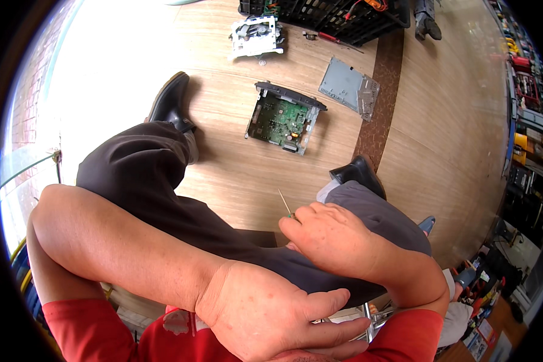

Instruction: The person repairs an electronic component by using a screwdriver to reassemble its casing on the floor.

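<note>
My right hand (pixel 335 238) is closed round a screwdriver (pixel 285 201), above my right thigh. The thin shaft points up and forward; a bit of green shows at the handle, and my fingers hide the rest. Close to my chest, my left hand (pixel 265 308) has its fingers stretched out and slightly apart, with nothing seen in it. On the floor between my feet lies an opened car stereo (pixel 283 119), its green circuit board facing up and its dark front panel on the far side. Neither hand touches it.
A grey metal cover plate (pixel 348 86) lies right of the stereo. Farther off are a white-framed mechanism (pixel 256 37), a red-handled screwdriver (pixel 330 38) and a black crate (pixel 344 21). My shoes (pixel 170 99) flank the stereo. Shelves of goods (pixel 528 90) line the right; another person's foot (pixel 428 27) shows far right.
</note>
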`<state>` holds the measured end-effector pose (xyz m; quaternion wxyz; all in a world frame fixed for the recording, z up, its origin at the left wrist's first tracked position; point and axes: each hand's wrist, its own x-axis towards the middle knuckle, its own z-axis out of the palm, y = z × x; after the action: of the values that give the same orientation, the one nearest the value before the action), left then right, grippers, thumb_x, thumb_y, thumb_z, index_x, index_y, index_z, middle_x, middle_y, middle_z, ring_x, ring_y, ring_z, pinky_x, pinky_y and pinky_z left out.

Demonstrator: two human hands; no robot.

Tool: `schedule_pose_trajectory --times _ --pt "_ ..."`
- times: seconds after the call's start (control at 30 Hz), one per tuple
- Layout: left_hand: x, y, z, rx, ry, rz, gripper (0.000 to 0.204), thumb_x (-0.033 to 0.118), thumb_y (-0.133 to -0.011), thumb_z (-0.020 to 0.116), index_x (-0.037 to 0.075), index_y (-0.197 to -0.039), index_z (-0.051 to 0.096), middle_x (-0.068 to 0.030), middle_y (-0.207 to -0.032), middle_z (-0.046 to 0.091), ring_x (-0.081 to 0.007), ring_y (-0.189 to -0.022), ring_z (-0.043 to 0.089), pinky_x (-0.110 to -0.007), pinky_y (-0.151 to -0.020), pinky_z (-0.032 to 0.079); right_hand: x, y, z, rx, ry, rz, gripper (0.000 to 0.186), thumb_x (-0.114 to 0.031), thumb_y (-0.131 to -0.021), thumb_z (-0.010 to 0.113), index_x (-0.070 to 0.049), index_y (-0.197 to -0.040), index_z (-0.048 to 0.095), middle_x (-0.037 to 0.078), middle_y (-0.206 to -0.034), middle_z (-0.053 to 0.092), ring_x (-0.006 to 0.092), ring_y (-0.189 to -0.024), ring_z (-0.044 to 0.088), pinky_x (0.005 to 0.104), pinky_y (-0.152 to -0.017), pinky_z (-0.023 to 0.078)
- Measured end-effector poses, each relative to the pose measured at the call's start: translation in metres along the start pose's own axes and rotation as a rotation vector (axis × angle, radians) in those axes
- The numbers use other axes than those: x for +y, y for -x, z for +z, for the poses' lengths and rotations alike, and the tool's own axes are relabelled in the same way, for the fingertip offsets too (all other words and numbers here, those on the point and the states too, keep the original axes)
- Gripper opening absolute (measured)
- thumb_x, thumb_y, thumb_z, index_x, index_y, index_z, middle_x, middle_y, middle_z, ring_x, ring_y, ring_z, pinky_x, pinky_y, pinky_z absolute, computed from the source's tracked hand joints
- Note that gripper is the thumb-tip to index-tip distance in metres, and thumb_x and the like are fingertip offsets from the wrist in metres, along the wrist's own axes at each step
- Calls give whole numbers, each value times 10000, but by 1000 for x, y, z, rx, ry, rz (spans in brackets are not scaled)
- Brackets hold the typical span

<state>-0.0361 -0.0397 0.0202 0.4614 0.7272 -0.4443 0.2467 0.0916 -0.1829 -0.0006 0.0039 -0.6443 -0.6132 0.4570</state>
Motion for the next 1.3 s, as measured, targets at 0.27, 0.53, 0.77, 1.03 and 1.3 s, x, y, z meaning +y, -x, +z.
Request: schedule_pose_trajectory --times 0.27,0.53,0.77,1.03,1.3 --pt "1 2 0 -8 -26 10 630 272 -914 475 -153 -1374 544 -248 -1280 651 -389 -1268 598 -540 -1032 479 0 -1 -1 -11 -15 12 143 -160 -943 597 -47 -1019 644 169 -1018 691 338 -1023 698 452 -870 568" --pt "1 2 1 4 -22 13 623 269 -915 474 -149 -1370 548 -246 -1295 645 -391 -1264 599 -540 -1029 479 0 -1 0 -4 -14 5 144 -156 -937 598 -44 -1015 646 172 -1016 693 340 -1012 703 454 -869 569" --pt "8 0 10 76 84 -65 472 279 -904 548 19 -1274 683 -138 -1355 668 -339 -1285 617 -557 -1012 498 0 -1 -1 -9 -13 7 145 -151 -934 597 -42 -1015 646 172 -1014 694 342 -1010 705 456 -863 576" --pt "-2 -6 -9 -22 56 -10 477 299 -901 543 19 -1255 697 -132 -1370 662 -342 -1297 610 -556 -1010 499 -1 -1 0 -15 3 8 150 -147 -932 594 -42 -1027 643 167 -1022 695 337 -1021 703 452 -873 567" --pt "6 -3 -1 -38 46 -6 482 312 -895 545 16 -1240 708 -137 -1373 661 -354 -1303 607 -562 -1005 499 -4 -5 -8 -72 -30 6 232 -255 -958 687 -56 -1043 604 156 -969 646 356 -1001 656 458 -878 529"
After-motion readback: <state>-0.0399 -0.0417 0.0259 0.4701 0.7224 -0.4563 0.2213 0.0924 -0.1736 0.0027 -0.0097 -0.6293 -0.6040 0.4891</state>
